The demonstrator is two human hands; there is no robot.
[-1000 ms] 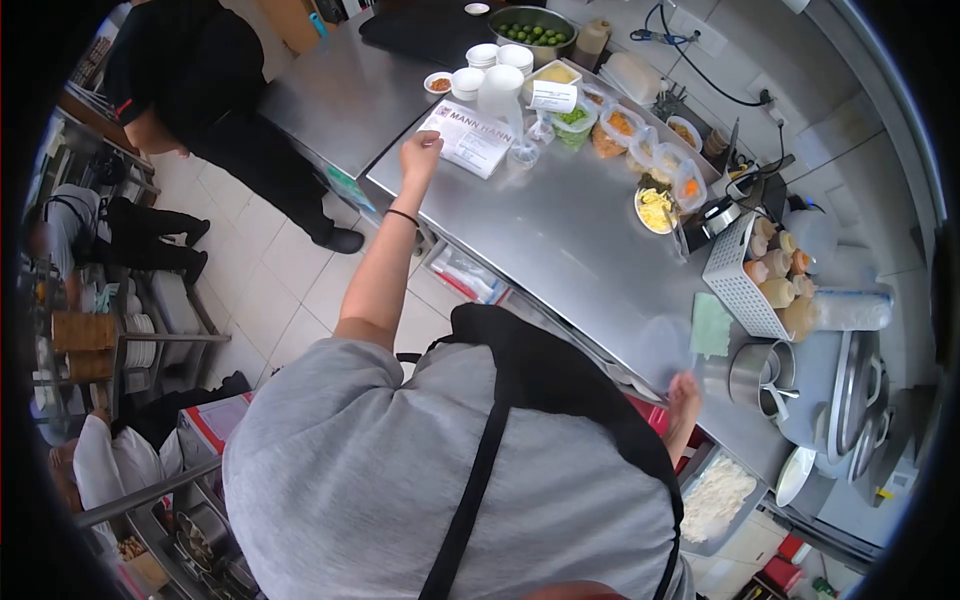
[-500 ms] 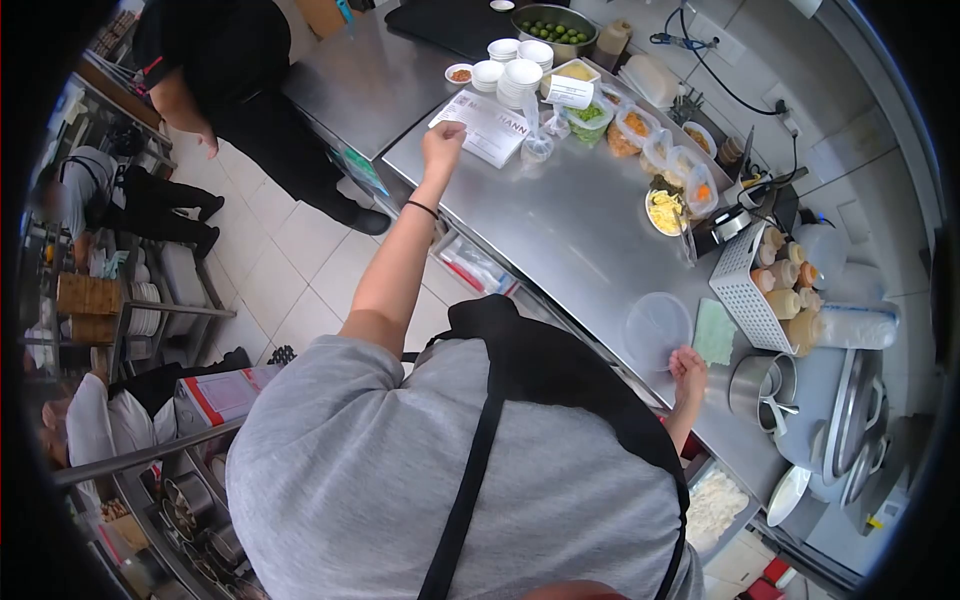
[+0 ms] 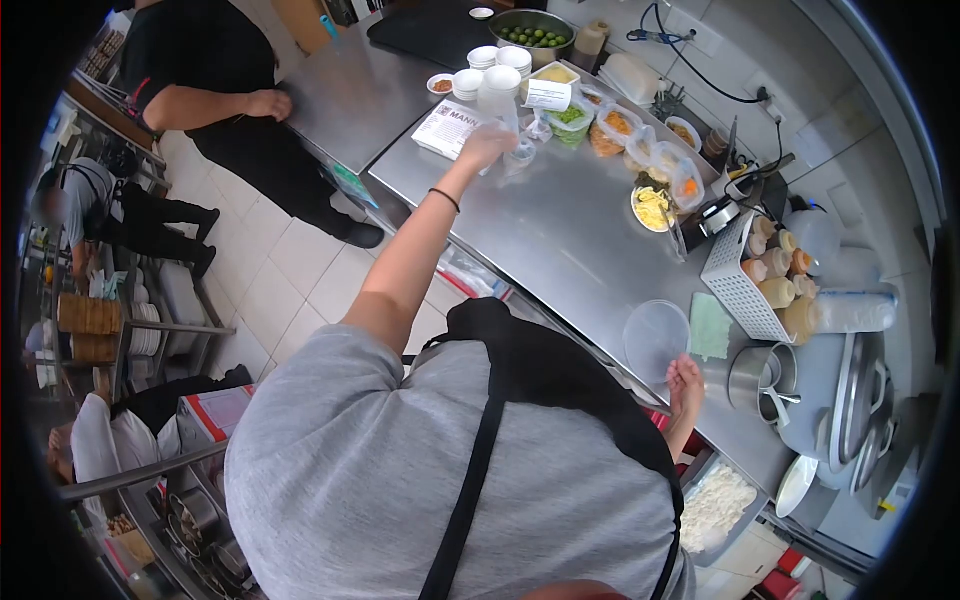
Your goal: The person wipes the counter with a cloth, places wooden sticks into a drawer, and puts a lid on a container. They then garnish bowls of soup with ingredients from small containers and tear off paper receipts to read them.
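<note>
- Over the right part of the printed packet (image 3: 444,130), the left hand (image 3: 487,146) is seen blurred; how far its fingers are opened, or whether anything is gripped, cannot be told.
- The clear round lid (image 3: 656,335) is pinched at its rim by the right hand (image 3: 685,386), fingers closed, over the desk (image 3: 570,245), beside the green cloth (image 3: 711,326).
</note>
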